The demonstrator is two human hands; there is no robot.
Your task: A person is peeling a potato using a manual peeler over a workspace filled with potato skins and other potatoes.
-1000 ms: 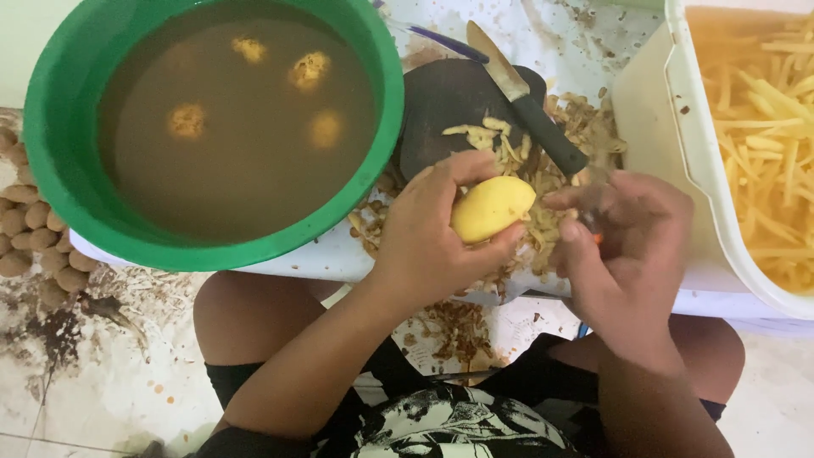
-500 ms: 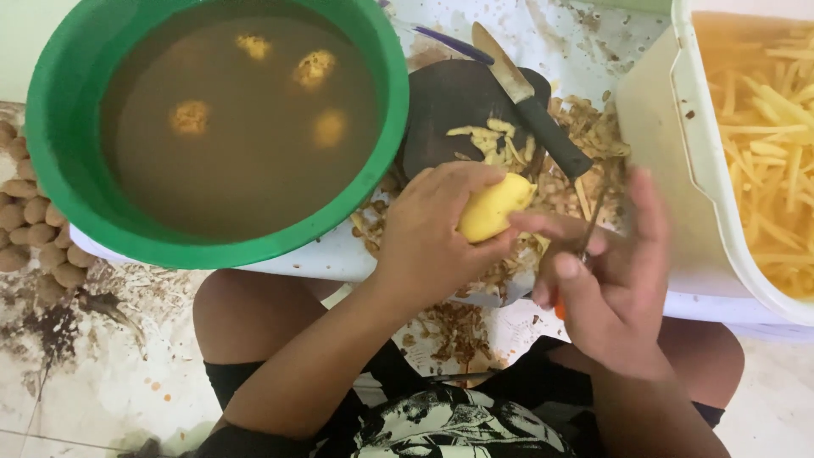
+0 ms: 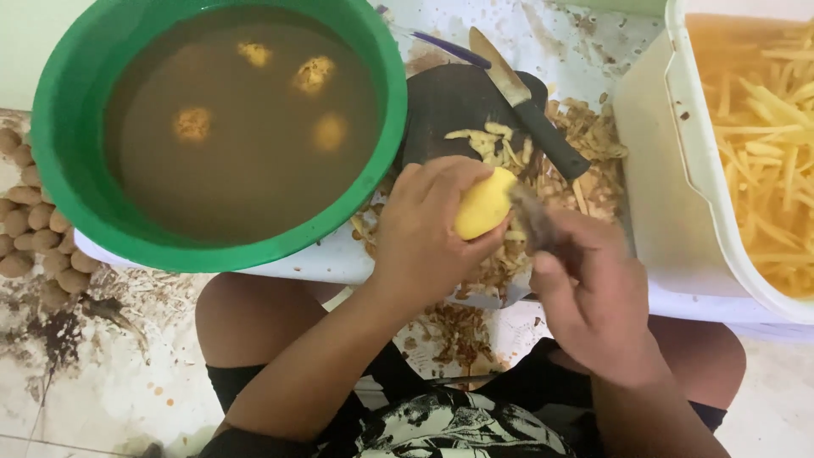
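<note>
My left hand [image 3: 424, 233] grips a yellow peeled potato [image 3: 482, 203] over a pile of peelings [image 3: 585, 161]. My right hand [image 3: 585, 293] is closed around a peeler whose blurred blade touches the potato's right end; the tool itself is mostly hidden by the fingers. Both hands are above the near edge of a low white table [image 3: 339, 254], over my knees.
A green basin [image 3: 216, 127] of brown water with several potatoes stands at left. A black-handled knife [image 3: 530, 106] lies on a dark cutting board [image 3: 449, 106]. A white tub [image 3: 729, 153] of potato strips is at right. Unpeeled potatoes [image 3: 34, 220] lie on the dirty floor at left.
My right hand swung out to the right and came back in against the potato. My left hand turned the potato slightly and kept its hold.
</note>
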